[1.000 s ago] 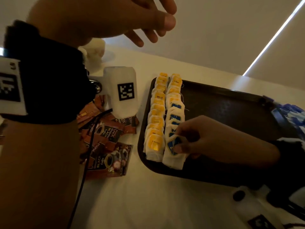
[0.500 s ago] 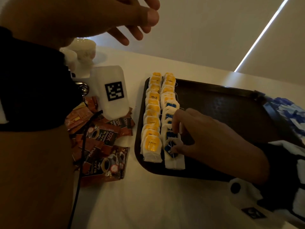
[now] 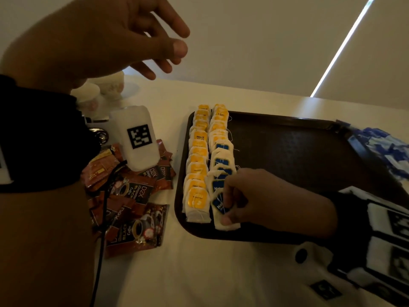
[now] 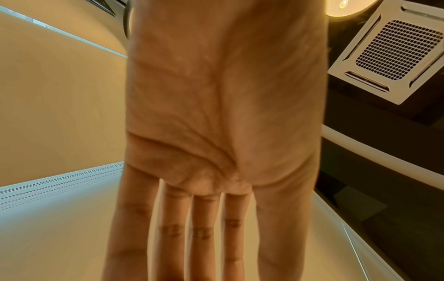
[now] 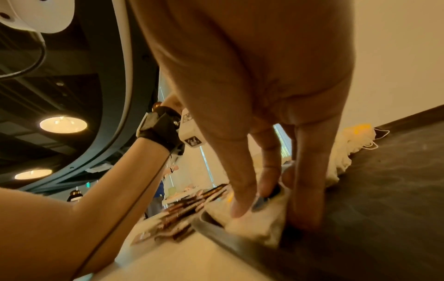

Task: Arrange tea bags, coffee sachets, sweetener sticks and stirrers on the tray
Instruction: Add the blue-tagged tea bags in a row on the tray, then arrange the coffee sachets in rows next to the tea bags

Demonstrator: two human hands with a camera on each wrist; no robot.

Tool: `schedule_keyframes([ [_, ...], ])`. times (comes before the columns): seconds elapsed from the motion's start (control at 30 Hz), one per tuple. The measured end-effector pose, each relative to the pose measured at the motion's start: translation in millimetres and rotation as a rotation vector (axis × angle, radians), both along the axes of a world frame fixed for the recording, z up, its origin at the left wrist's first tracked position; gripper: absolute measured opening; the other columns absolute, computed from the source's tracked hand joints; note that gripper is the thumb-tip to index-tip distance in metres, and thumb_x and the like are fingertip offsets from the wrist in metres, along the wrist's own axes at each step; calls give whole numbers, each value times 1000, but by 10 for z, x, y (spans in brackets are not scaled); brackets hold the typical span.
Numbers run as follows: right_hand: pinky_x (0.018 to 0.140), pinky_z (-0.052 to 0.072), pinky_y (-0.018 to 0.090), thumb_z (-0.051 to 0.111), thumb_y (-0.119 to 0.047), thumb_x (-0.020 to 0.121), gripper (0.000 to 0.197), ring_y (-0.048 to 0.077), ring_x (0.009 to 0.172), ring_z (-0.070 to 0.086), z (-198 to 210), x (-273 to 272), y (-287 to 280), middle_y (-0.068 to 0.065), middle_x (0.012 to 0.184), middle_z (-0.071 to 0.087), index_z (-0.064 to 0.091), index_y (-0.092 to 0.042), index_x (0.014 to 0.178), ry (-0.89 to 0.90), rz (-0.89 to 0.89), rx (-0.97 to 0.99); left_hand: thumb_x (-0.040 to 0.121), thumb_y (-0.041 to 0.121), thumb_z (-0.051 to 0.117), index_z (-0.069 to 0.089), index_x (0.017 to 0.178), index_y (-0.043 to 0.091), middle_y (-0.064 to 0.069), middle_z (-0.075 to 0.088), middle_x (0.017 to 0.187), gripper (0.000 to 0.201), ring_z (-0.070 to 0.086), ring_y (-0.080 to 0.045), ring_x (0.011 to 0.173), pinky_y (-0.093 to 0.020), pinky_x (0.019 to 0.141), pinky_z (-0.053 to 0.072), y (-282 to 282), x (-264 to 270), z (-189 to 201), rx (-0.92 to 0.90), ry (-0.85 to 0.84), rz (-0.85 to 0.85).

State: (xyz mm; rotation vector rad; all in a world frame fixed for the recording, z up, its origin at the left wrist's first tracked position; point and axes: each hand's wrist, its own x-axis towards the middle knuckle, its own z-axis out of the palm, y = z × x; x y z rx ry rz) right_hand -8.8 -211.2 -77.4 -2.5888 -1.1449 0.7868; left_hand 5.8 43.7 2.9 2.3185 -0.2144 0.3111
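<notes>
Nearest the dark brown plastic tray's (image 3: 287,151) front-left rim, a blue-labelled white paper tea bag (image 3: 219,209) was pinched by the right hand (image 3: 265,200).
Left hand (image 3: 106,41) was held raised, fingers loose, gripping nothing.

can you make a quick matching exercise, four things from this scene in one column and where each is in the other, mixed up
Things:
1. yellow tea bags
2. coffee sachets
3. left hand
4. right hand

Places:
a. raised in the air, holding nothing
b. table, left of the tray
c. leftmost row on the tray
d. on the nearest blue tea bag

Pairs: 1-c, 2-b, 3-a, 4-d
</notes>
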Motion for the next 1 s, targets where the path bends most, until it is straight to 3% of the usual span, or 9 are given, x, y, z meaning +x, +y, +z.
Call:
schedule_keyframes([
  [0.1,67,42,12,64,-49,78,27,2,79,48,108,-16,-35,-15,90,43,51,-34,96,-19,-19,37,85,41,67,62,113,31,4,72,97,29,71,-13,85,-37,70,61,-126,-116,67,15,-10,48],
  [0.27,65,48,15,62,-50,76,23,3,76,55,285,-53,-106,-11,86,55,52,-34,90,53,-70,245,87,29,62,60,116,16,4,68,89,32,68,-5,80,-17,68,57,-355,-293,175,91,-40,111],
  [0.4,63,49,9,60,-57,71,25,-4,75,60,317,-180,-321,-16,84,63,56,-39,88,215,-40,330,86,23,63,62,111,15,-2,70,90,26,69,-8,80,-21,66,58,-414,-352,213,0,1,131],
  [0.53,71,56,23,55,-65,58,36,2,78,64,460,-86,-577,-19,89,65,56,-47,90,221,-2,428,86,19,64,64,107,16,-4,70,92,21,70,-10,80,-21,63,57,-402,-288,198,20,193,162],
  [0.63,66,58,26,60,-73,61,41,5,73,68,616,174,-757,-11,83,70,63,-43,89,144,-20,627,81,31,67,54,123,23,0,62,116,45,64,-12,90,-22,70,54,-409,-254,1,453,516,113],
  [0.77,61,58,27,64,-82,47,60,12,73,72,768,474,-952,-4,79,73,69,-36,86,65,-66,816,74,49,72,15,147,30,2,36,140,94,49,-10,99,-16,74,45,-261,-451,-407,915,845,36],
  [0.8,61,58,27,66,-81,47,60,14,74,72,796,522,-995,-2,80,73,69,-35,85,76,-79,849,72,53,73,8,148,30,-1,27,147,102,45,-17,116,-24,88,46,-231,-501,-476,975,882,29],
  [0.87,57,57,25,69,-79,46,60,17,74,72,823,614,-1069,1,80,73,70,-33,84,89,-102,880,71,55,72,-6,149,27,-2,4,157,114,19,-26,141,-42,111,30,-163,-569,-585,1043,973,46],
  [1.0,55,54,24,73,-79,40,62,19,74,72,844,819,-1181,3,79,72,69,-34,82,126,-176,864,62,57,77,-22,146,31,4,-17,157,133,-6,-25,146,-53,116,14,-97,-573,-711,941,1020,60],
])
